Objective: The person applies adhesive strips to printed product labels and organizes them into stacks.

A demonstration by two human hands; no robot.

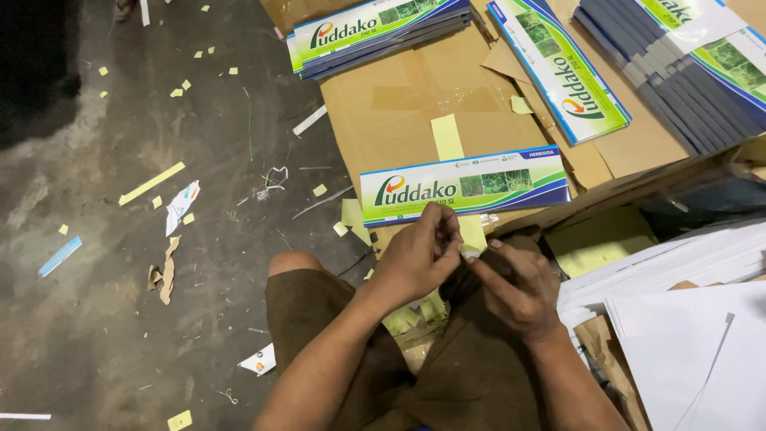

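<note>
Head view: left hand [419, 255] and right hand [515, 283] meeting above the lap, fingertips pinched narrow on a small pale strip [471, 254], likely tape backing; too small to tell for sure. Just beyond, a flat printed carton [463, 185] lying at the near edge of the brown cardboard sheet [399, 112]. Probably light, thin, flimsy: best nipped at its end. Yellow scraps [152, 183] strewn over the concrete floor [96, 319].

Grey concrete floor [96, 263] carries scattered yellow paper scraps [152, 183] and a blue strip [60, 256] near its left edge. Flattened brown cardboard [399, 104] bears stacks of folded cartons [375, 32] along its far edge. White sheets [702, 351] occupy the lower right corner.
</note>
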